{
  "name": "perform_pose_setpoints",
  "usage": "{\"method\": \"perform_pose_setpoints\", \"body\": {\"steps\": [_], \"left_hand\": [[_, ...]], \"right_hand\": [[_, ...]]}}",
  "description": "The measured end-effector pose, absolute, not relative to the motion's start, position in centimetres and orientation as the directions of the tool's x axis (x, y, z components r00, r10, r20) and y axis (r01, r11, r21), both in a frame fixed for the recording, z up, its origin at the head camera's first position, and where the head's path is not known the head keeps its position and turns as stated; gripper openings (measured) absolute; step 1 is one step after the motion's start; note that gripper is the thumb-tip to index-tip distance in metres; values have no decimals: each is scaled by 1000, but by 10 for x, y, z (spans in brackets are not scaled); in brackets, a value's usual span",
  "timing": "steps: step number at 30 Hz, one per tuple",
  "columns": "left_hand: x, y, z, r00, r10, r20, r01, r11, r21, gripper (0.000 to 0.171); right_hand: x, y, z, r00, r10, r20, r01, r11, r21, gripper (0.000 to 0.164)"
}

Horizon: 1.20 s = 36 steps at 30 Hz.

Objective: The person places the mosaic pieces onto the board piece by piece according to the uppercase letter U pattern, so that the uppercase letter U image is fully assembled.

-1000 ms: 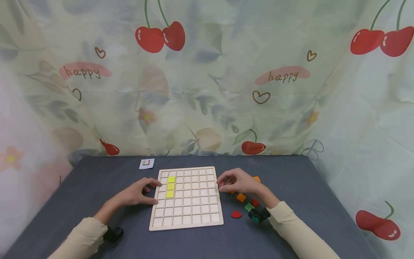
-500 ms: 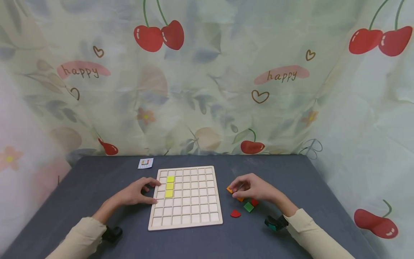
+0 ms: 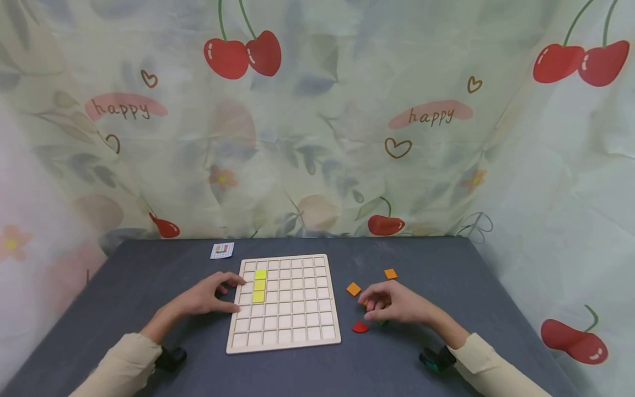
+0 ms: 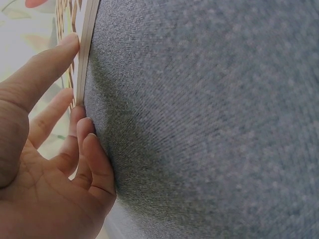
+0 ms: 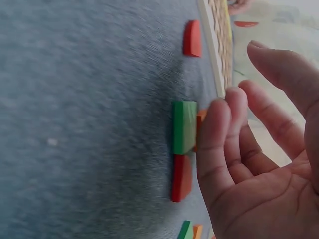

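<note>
A light wooden grid board (image 3: pixel 285 322) lies on the dark table, with a column of yellow square tiles (image 3: pixel 259 285) in its upper left cells. My left hand (image 3: pixel 204 295) rests at the board's left side, thumb and fingertips touching its edge. To the right of the board, my right hand (image 3: pixel 399 302) hovers over loose pieces with nothing between its thumb and fingers. Below the fingers, the right wrist view shows a green piece (image 5: pixel 184 128) and a red piece (image 5: pixel 182 178). An orange tile (image 3: pixel 354 289) lies just beyond the fingertips; another is partly hidden behind them.
A red curved-edge piece (image 3: pixel 360 327) lies between board and right hand. Farther back is another orange tile (image 3: pixel 391 274). A small printed card (image 3: pixel 221 250) lies at the table's far left. A patterned curtain (image 3: pixel 317 138) hangs behind the table.
My right hand has moved away from the board's right edge, rightward and toward me over the loose pieces, uncovering orange tiles. The left hand stays at the board's edge.
</note>
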<state>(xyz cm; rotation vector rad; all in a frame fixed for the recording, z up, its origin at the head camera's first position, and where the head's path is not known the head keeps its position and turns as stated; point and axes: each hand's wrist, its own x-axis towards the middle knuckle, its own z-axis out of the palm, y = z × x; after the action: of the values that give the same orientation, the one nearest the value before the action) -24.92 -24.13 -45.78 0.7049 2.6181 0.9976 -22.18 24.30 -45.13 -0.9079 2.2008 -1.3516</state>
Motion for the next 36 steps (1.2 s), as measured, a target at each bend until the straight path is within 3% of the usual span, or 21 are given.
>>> {"method": "perform_pose_setpoints", "body": {"steps": [22, 36], "left_hand": [[-249, -241, -459, -857, 512, -62, 343, 656, 673, 59], [-248, -241, -460, -866, 495, -68, 327, 663, 674, 59]], "right_hand": [[-187, 231, -463, -843, -530, 94, -357, 420, -834, 33], [-182, 222, -470, -898, -438, 38, -293, 532, -794, 30]]}}
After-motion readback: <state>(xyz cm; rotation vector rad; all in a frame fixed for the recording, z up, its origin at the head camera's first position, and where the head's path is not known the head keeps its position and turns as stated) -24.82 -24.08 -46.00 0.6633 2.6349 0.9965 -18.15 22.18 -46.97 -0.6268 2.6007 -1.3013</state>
